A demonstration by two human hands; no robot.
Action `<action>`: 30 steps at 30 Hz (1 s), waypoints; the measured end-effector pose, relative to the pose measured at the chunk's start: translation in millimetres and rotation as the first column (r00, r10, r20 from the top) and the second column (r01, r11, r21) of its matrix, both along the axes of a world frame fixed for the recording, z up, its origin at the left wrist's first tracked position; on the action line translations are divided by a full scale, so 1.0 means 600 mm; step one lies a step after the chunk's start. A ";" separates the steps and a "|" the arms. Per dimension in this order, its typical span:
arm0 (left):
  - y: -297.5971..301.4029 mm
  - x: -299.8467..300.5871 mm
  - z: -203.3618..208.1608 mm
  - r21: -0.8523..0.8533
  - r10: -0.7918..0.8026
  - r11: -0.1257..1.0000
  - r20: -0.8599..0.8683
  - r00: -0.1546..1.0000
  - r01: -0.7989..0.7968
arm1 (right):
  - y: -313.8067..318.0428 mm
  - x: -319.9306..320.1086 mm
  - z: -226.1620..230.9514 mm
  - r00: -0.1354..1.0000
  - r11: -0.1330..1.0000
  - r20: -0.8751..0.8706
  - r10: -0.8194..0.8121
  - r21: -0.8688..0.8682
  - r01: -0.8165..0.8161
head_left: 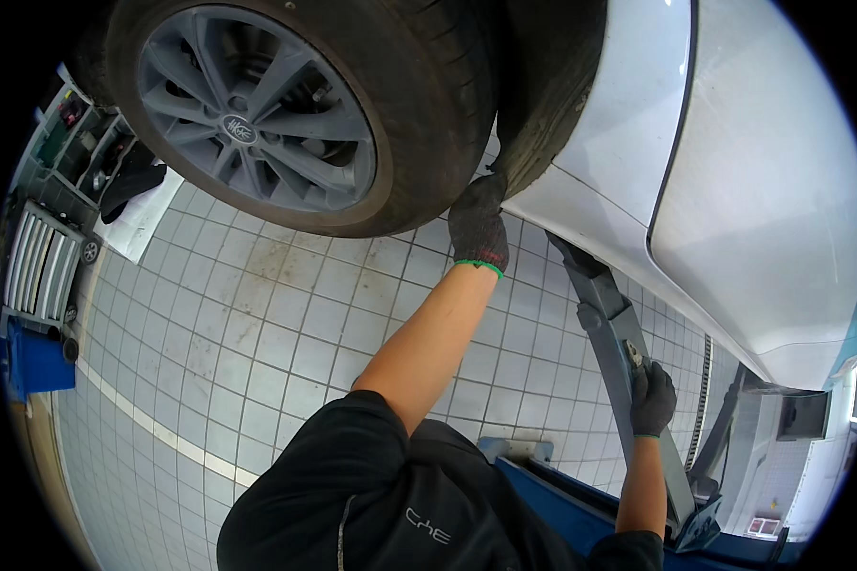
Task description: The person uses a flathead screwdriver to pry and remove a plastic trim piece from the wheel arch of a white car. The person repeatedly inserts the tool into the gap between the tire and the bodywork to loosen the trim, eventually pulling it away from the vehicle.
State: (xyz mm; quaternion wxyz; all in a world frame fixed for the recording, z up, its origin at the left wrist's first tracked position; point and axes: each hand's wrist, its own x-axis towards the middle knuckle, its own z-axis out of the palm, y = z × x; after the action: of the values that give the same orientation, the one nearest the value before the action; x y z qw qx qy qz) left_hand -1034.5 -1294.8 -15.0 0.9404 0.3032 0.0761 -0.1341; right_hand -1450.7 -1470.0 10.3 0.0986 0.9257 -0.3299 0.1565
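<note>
My left hand [479, 226], in a dark knit glove with a green cuff, reaches up between the tyre [438, 105] and the rear edge of the wheel arch liner [552, 95]. Its fingertips blend into the dark gap, so their grip is hidden. The wheel [243, 128] has a grey multi-spoke rim and hangs off the floor. Lower right, my right hand [653, 400], also gloved, is closed beside the grey lift arm [611, 333]. A small metal piece [634, 354] shows at its fingers; what exactly it is I cannot make out.
The white car body [752, 143] hangs raised along the right. A blue lift base [562, 495] stands close to my body. At the left are a grey tool cart [43, 262] and a blue bin [48, 362]. Light tiles [286, 324] cover the floor.
</note>
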 end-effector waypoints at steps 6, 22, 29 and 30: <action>-0.003 0.004 -0.029 -0.065 0.019 0.998 0.224 0.974 -0.004 | -0.010 -0.005 -0.002 0.999 0.999 -0.005 -0.041 0.010 0.042; 0.018 0.016 -0.025 0.389 -0.150 0.921 0.376 0.914 -0.009 | 0.001 -0.007 0.000 0.999 0.999 0.023 -0.038 0.011 0.038; 0.004 0.013 0.016 0.111 -0.050 0.993 0.133 0.990 0.035 | 0.006 -0.004 0.007 0.999 0.998 0.015 -0.042 0.036 0.041; 0.002 0.013 -0.001 -0.036 -0.037 0.998 0.115 0.993 0.041 | 0.005 -0.008 0.005 0.999 0.999 0.016 -0.035 0.022 0.034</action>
State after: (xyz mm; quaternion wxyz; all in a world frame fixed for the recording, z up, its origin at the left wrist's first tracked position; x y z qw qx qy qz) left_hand -1026.6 -1293.6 -15.4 0.9460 0.2937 0.0137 -0.1365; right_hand -1455.4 -1467.1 13.0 0.0884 0.9196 -0.3484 0.1584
